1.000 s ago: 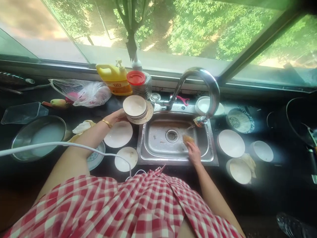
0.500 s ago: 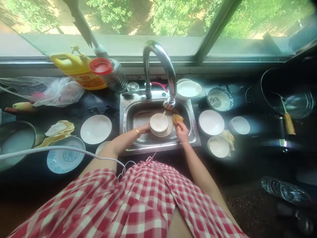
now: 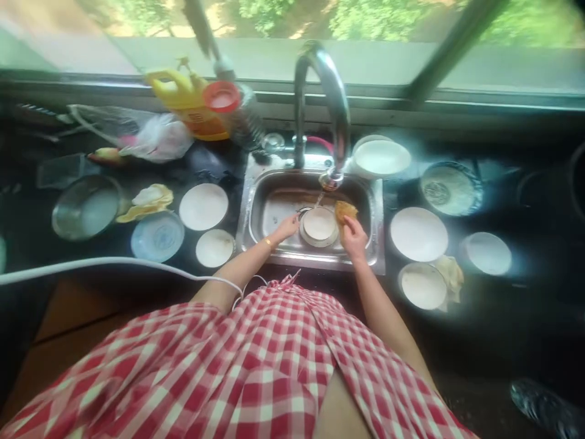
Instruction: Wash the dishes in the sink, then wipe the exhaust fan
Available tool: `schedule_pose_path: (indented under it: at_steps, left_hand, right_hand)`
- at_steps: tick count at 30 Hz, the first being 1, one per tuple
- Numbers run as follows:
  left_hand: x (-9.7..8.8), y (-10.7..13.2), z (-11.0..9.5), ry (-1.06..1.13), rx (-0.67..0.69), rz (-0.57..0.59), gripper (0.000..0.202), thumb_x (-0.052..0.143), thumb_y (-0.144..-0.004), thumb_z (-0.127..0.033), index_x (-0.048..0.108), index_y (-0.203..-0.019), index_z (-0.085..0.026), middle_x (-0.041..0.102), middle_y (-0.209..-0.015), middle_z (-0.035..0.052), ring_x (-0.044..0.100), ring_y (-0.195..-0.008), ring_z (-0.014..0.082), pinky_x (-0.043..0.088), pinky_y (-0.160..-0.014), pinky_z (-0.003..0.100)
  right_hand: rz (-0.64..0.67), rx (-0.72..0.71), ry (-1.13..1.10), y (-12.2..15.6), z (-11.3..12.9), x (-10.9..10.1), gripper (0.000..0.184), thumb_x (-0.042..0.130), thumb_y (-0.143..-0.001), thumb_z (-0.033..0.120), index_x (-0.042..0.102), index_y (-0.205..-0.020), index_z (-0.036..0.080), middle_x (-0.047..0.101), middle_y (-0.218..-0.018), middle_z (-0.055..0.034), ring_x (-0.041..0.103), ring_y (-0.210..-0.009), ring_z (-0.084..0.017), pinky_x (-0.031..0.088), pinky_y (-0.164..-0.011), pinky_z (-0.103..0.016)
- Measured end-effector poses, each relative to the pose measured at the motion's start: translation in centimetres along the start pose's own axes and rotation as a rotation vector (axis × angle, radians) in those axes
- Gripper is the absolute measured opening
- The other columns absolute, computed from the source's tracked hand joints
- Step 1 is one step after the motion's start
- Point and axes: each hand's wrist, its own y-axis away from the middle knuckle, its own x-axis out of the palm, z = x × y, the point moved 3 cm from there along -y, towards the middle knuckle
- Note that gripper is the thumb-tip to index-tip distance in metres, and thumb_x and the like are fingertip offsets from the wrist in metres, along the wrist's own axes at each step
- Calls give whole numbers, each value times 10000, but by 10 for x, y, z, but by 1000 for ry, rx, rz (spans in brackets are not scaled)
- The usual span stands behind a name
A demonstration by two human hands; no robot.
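In the sink (image 3: 269, 222) a small white bowl (image 3: 320, 224) sits over a wider pale dish (image 3: 325, 244), under the thin stream from the faucet (image 3: 331, 177). My left hand (image 3: 289, 227) is at the left rim with its fingers together, and seems to grip the bowl's edge; the fingertips are blurred. To the right of the bowl, my right hand (image 3: 354, 239) is closed on a yellowish-brown scrubber (image 3: 346, 211), which is held up near the rim.
White bowls (image 3: 203, 207) and a blue bowl (image 3: 158, 236) stand left, by a metal pot (image 3: 86, 208). More plates (image 3: 419, 235) and a patterned bowl (image 3: 450, 189) are on the right. A yellow jug (image 3: 192, 113) stands behind. A white cable (image 3: 137, 263) crosses my left arm.
My view has shifted, so the scene sits further right. My left hand has come out from behind the bowl to its left rim, and the bowl looks lower. The scrubber stays in my right hand.
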Motion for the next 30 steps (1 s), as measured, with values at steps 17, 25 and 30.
schedule_pose_path:
  at_steps: [17,25,30]
  left_hand:
    - [-127,169,74,1009,-149,-648,669,439,-753,69,466,-1383,-155,715,-1020,80,712,-860,160,632,-744,264]
    - [-35,87,-28,416,-200,-92,469,551,-800,-153,554,-1266,-101,720,-921,122,723,-796,226,610,-732,331]
    - [27,33,-93,58,-20,-12,406,579,-873,-378,594,-1233,-190,692,-958,65,652,-690,140,550,-633,242]
  right_hand:
    - [148,-80,-257,-20,52,16,356,555,-803,313,745,-1064,164,732,-1138,-104,655,-1132,-240,455,-1098,-477]
    - [90,-223,-283,-18,89,-3,370,537,-848,285,703,-1166,196,678,-1238,-102,605,-1215,-244,449,-1112,-443]
    - [-23,-102,-258,-27,71,-26,396,488,-869,279,680,-1201,181,652,-1269,-125,591,-1225,-250,457,-1103,-443]
